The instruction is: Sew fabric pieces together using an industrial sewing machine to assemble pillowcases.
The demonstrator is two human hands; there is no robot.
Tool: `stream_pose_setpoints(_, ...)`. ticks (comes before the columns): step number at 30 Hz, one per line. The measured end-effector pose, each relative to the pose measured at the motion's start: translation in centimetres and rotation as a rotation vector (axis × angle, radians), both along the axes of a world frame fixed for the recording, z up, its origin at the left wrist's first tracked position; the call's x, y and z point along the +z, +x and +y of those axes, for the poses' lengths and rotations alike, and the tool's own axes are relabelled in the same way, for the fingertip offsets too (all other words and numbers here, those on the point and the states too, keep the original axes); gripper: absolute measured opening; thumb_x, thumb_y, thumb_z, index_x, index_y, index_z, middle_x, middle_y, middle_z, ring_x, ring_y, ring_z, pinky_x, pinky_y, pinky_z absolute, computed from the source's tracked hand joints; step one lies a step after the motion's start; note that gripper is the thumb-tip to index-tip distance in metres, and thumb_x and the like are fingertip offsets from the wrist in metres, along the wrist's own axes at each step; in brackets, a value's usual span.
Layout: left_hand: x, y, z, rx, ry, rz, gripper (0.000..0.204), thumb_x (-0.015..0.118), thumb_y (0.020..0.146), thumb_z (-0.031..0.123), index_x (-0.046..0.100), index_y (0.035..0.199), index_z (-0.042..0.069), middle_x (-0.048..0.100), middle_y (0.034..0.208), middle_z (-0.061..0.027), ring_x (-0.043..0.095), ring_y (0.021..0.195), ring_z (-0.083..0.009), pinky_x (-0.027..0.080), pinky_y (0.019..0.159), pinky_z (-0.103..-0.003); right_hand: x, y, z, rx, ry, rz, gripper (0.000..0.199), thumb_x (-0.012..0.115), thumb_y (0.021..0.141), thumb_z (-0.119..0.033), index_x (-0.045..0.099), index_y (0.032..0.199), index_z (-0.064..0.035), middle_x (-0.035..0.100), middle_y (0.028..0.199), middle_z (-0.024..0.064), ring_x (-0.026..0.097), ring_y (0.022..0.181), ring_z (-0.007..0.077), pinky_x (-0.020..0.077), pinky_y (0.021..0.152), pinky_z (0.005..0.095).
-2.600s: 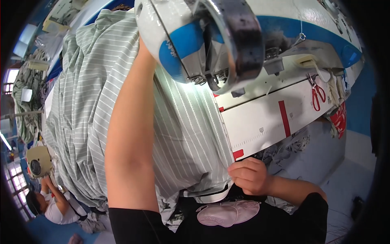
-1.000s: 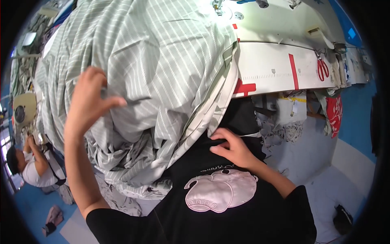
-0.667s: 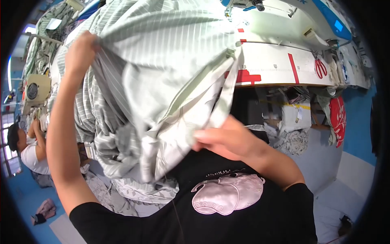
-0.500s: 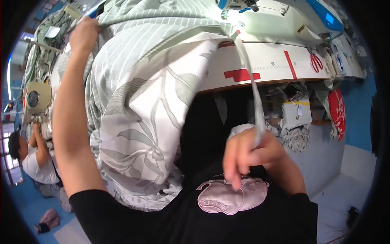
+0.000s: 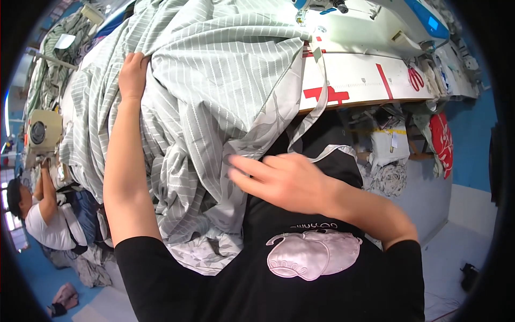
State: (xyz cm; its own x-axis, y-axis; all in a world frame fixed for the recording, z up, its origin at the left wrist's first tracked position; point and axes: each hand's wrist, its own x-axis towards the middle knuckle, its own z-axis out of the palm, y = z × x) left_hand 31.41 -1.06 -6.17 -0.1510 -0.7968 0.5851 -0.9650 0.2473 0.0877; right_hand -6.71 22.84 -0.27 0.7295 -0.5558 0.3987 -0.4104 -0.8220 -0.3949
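A large grey-green fabric with white stripes spreads in folds over the left and middle; its pale leaf-print underside shows along the near edge. On the far left part my left hand is closed on a fold of it. My right hand, blurred, hovers before my chest with fingers stretched toward the hanging cloth; nothing shows in it. A narrow fabric strip runs from near the sewing machine over the table edge and loops down across my lap.
Red tape marks the white sewing table, with red-handled scissors at its right. Bundled cloth sits beneath. At the left another person works by a beige machine.
My left hand has come nearer and slightly right, and the striped side now covers most of the leaf print. My right hand has released the strip and moved left; the strip hangs slack.
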Motion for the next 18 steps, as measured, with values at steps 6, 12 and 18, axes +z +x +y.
stream_pose_setpoints(6,-0.2,1.2,-0.7,-0.089,0.003,-0.009,0.017,0.061,0.095,0.027,0.059,0.094,0.010,0.060,0.097,-0.0100,0.061,0.089,-0.0376,0.049,0.072,-0.046,-3.5,0.9,-1.9,0.104,0.132,0.075,0.031,0.063,0.075,-0.004,0.068,0.105,-0.0072,0.065,0.107,0.0091,0.064,0.069,0.0231,0.0531,0.061,0.0341)
stream_pose_setpoints(12,0.2,1.5,-0.3,-0.041,0.079,-0.060,0.019,0.060,0.095,0.028,0.058,0.093,0.009,0.059,0.097,-0.0103,0.061,0.089,-0.0377,0.049,0.072,-0.045,-6.9,-10.5,7.6,-0.148,0.731,-0.230,0.021,0.062,0.085,0.002,0.071,0.103,-0.0050,0.065,0.105,0.0106,0.067,0.080,0.0243,0.0550,0.072,0.0308)
stream_pose_setpoints(18,3.1,2.0,-1.0,0.148,0.406,-0.233,0.017,0.060,0.094,0.025,0.062,0.101,0.009,0.062,0.103,-0.0149,0.062,0.091,-0.0383,0.050,0.075,-0.043,-9.6,-14.6,3.2,-0.579,1.139,-0.634,0.037,0.059,0.095,-0.006,0.054,0.131,0.0015,0.060,0.125,0.0130,0.064,0.104,0.0193,0.0529,0.089,0.0326)
